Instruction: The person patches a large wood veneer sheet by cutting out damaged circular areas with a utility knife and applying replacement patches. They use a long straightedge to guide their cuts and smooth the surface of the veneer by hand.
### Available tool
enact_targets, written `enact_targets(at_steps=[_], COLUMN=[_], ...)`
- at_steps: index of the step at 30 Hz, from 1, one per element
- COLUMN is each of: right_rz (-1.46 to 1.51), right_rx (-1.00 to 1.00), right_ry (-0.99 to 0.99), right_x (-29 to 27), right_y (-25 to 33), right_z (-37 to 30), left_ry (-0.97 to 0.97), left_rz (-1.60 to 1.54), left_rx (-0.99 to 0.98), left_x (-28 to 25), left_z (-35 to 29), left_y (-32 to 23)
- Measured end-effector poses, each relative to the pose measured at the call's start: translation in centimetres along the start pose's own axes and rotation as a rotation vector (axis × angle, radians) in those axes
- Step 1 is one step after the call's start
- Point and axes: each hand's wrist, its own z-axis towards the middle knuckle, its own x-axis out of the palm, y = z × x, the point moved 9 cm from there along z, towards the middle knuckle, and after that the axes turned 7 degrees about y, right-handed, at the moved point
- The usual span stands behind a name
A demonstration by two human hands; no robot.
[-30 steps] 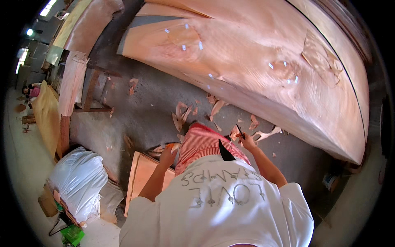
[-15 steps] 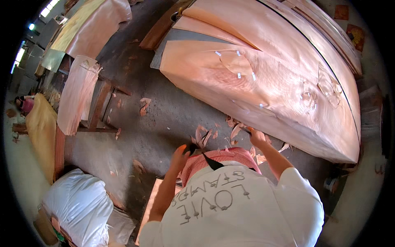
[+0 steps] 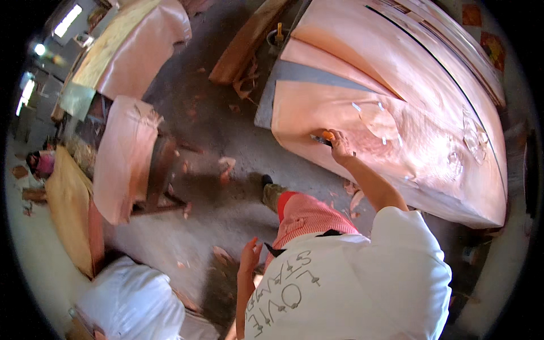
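My right hand [image 3: 340, 147] is over the near left part of a large pinkish wood veneer sheet [image 3: 317, 105], its fingers closed on a small dark tool [image 3: 324, 140]. Orange shows at the fingers; whether it belongs to the tool or covers a fingertip is unclear. A rounded veneer patch [image 3: 377, 120] with small pale tape pieces around it lies to the right of this hand. My left hand [image 3: 250, 256] hangs low beside my striped red shorts, fingers apart and apparently holding nothing.
The veneer stack [image 3: 362, 45] fills the right side. Another veneer-covered stack [image 3: 141, 51] and a curved veneer bundle [image 3: 122, 164] on a wooden stand are at left. White wrapped material [image 3: 133, 300] sits lower left. Veneer scraps [image 3: 225, 167] litter the floor. A person [image 3: 42, 163] is far left.
My right hand has moved from the stack's near edge up and left onto the veneer sheet. My left hand has dropped lower. The view has shifted, and a leg has stepped out to the left.
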Motion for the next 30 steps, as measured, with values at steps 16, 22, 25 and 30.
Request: enact_targets(at_steps=[16,22,25,30], right_rz=[-0.004,0.115,0.0,0.115], right_rx=[0.245,0.466,0.488,0.724], right_ry=[0.001,-0.059,-0.095,-0.182], right_x=[0.0,-0.4,0.0,-0.1], right_y=[6.6,6.7,7.9,8.6], right_z=[11.3,12.3,14.1,15.8], left_ry=[0.207,0.482,0.536,0.707], left_rz=[0.473,0.08,-0.046,-0.213], left_rx=[0.26,0.396,0.503,0.523], left_x=[-27.2,-23.7,-22.4,-17.4], left_z=[30.9,47.3,53.9,67.3], left_y=[-8.7,-20.3,-32.1,-45.2])
